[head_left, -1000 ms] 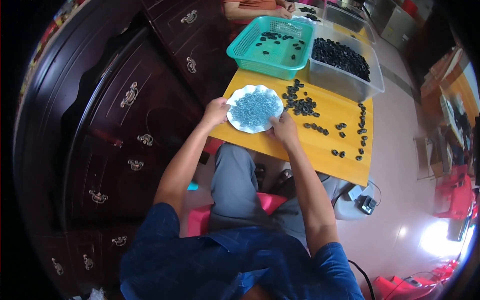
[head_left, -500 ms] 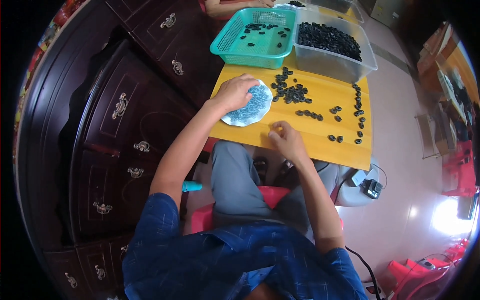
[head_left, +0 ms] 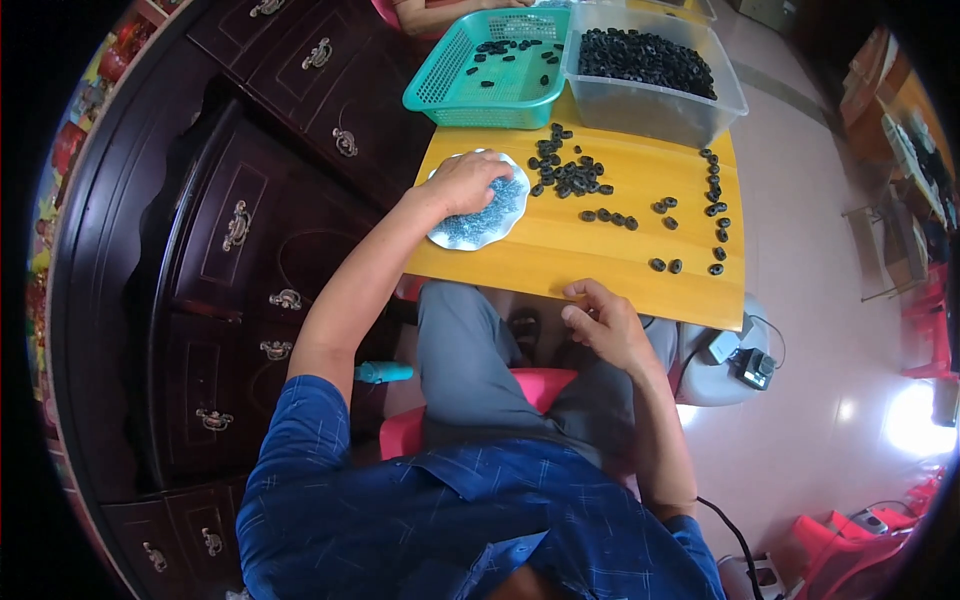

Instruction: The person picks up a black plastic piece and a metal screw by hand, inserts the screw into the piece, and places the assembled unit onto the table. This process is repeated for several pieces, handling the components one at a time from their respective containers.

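Note:
A white scalloped plate [head_left: 512, 212] lies at the left of the yellow table, heaped with thin, silvery-blue small pieces [head_left: 470, 228]. Over its far side rests my left hand [head_left: 468, 184], fingers bent and drawn together at the pieces; whatever is between the fingertips is hidden. My right hand [head_left: 612, 328] hovers at the table's near edge, thumb and forefinger apart, and nothing visible lies between them. Beside the plate is a loose cluster of small black oval parts with holes [head_left: 575, 180]. More of these black parts [head_left: 718, 210] form a line along the right edge.
A green perforated basket [head_left: 420, 98] with some black parts stands at the back of the yellow table [head_left: 520, 268]. Next to it is a clear plastic bin [head_left: 690, 120] full of black parts. Dark drawers [head_left: 240, 200] rise on the left. Another person's arm [head_left: 425, 14] shows beyond the basket.
My right hand has drawn back toward me and slightly right, and its thumb and forefinger have spread. My left hand stays at the plate. The whole view has shifted a little.

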{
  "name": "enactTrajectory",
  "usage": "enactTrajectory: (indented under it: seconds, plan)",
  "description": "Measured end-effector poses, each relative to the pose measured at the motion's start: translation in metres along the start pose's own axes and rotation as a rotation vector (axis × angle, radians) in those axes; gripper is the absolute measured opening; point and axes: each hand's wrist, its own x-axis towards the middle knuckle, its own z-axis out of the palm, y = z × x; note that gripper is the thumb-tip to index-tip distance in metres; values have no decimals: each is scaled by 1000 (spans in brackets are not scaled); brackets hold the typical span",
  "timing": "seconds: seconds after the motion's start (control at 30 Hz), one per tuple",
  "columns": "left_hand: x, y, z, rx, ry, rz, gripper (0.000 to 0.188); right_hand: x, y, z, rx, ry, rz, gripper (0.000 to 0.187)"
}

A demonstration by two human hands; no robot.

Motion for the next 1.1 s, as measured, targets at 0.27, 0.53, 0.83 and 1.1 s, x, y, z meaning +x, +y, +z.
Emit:
enactTrajectory:
  seconds: [0.27,0.53,0.83,1.1]
  plan:
    - [2,1,-1,-30,24,11,21,-1,10,-4,-211,109,-145,25]
    - [2,-6,1,-108,55,16,17,0,9,-5,-202,116,-152,26]
    - [6,8,-9,46,-24,-4,18,0,9,-8,-183,139,-162,24]
    - [4,6,-3,92,9,33,15,1,13,-8,-156,166,-193,22]
